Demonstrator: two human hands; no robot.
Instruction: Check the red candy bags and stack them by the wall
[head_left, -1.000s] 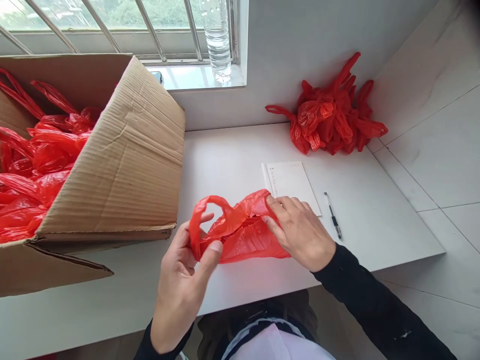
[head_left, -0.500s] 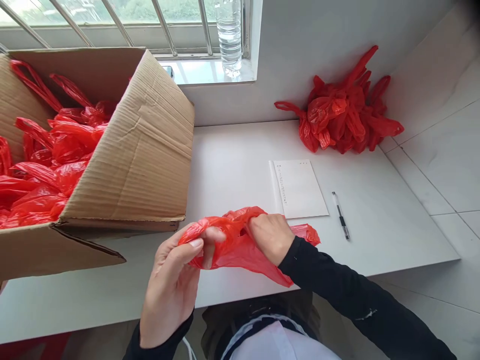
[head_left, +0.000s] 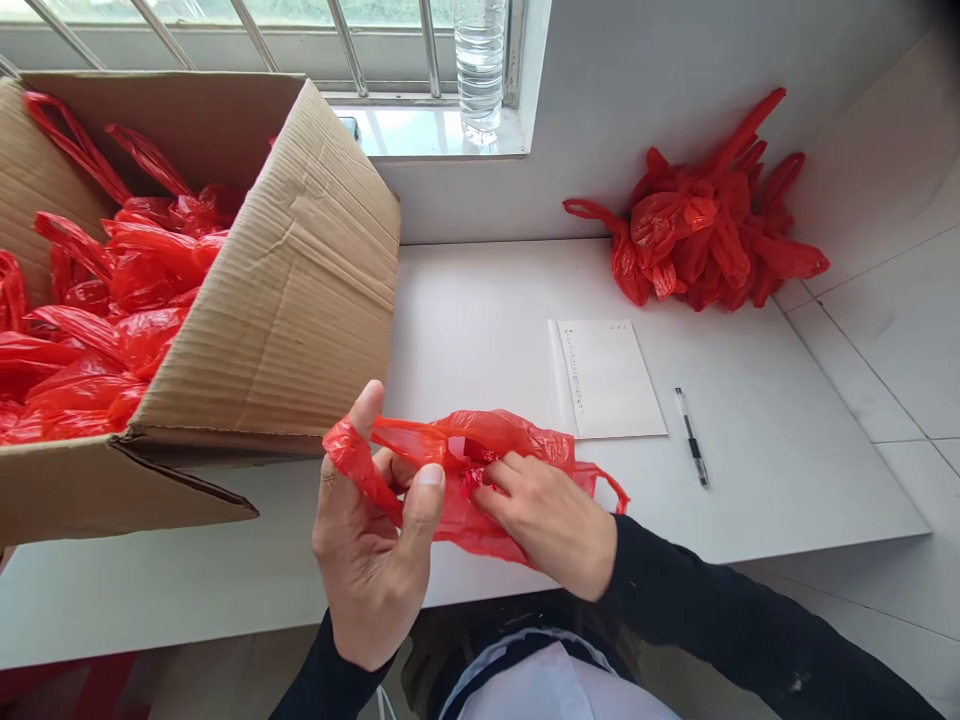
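Observation:
A thin red plastic bag is stretched between my hands just above the front of the white table. The bag's handle loop runs over the fingers of my left hand, whose thumb presses toward them. My right hand has its fingers bent and pinched into the middle of the bag; the fingertips are partly hidden in the plastic. Another handle loop sticks out to the right, beyond my right hand.
At the left, a cardboard box holds many red bags. Knotted red bags are heaped in the back right corner. A notebook and a pen lie on the table. A water bottle stands on the windowsill.
My right hand has drawn back from deeper in the bag to its near side. My left fingers have spread with the handle looped over them, and the bag has opened out.

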